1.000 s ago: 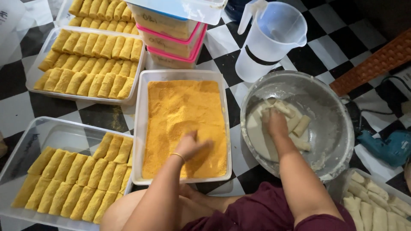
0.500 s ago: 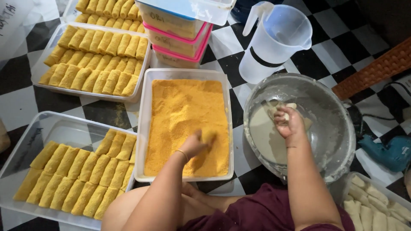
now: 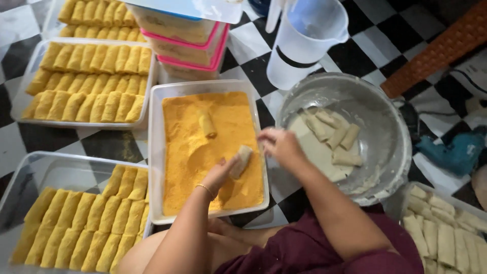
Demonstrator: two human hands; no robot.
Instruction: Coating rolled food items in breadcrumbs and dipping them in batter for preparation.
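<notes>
- Since the earlier frames the right hand (image 3: 282, 146) has left the metal bowl (image 3: 390, 127) and crossed to the right rim of the breadcrumb tray (image 3: 156, 152); two pale rolls now lie on the crumbs, where none showed before.
- Far left of the breadcrumb tray, on the checkered floor (image 3: 106, 144), two clear trays hold rows of crumbed rolls (image 3: 89, 89), one above and one below.
- Just behind the tray stand stacked lidded tubs (image 3: 182, 43).
- On the crumbs, one wet roll (image 3: 207, 124) lies alone near the tray's middle.
- The left hand (image 3: 220, 172) reaches up from the near edge, forearm angled inward, fingers curled and touching a second roll (image 3: 242, 160) lying on the crumbs.
- The right hand hovers at the rim, fingers loosely bent, holding nothing I can make out.
- Right of the tray, the metal bowl holds white batter and several uncoated rolls (image 3: 332, 134).
- Behind the bowl stands a clear plastic jug (image 3: 304, 45).
</notes>
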